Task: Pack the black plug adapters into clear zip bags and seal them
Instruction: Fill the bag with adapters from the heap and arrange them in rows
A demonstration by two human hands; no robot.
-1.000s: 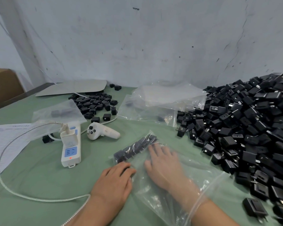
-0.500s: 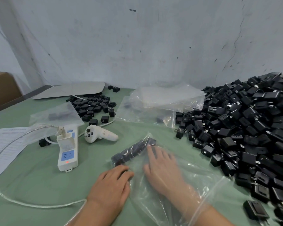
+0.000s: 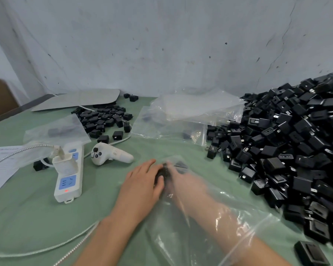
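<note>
Your right hand point(image 3: 183, 181) is reached deep inside the clear bag point(image 3: 215, 223), fingers blurred, so I cannot tell whether they pinch or push the adapters point(image 3: 162, 172) bunched at its closed end. Your left hand point(image 3: 142, 183) lies flat and spread outside the bag, touching that cluster, probably to brace it. The loose pile point(image 3: 288, 146) sits right of your right hand; the bag mouth stays unsealed.
</note>
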